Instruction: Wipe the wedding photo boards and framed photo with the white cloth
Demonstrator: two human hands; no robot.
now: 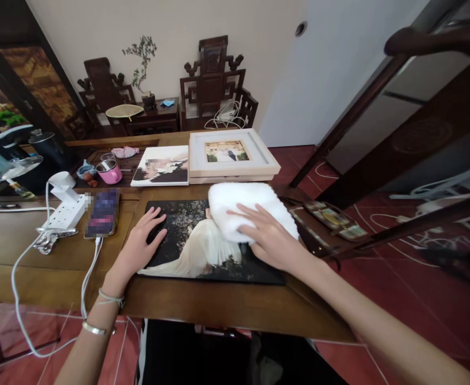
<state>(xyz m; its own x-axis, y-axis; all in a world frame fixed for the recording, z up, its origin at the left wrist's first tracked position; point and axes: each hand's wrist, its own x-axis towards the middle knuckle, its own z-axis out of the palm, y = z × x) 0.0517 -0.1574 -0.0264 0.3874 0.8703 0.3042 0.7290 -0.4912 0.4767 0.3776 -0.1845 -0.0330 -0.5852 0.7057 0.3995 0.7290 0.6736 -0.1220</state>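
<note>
Resting on a white cloth (240, 195), R hand (270, 238) has its fingers laid out over the top; can't tell if they grip it. Cloth sits on the far R part of a dark photo panel (210, 246), lying flat on the tabletop (218, 307). L hand (144, 238) is on the panel's L edge, fingers open & spread, gripping nothing. Far side of panel: white-edged photo (164, 167), w/ pale picture frame (235, 174) just to its R. L of L hand: phone (104, 208) w/ cable (97, 243), then power strip (69, 213); pink mug (116, 175) farther back.
</note>
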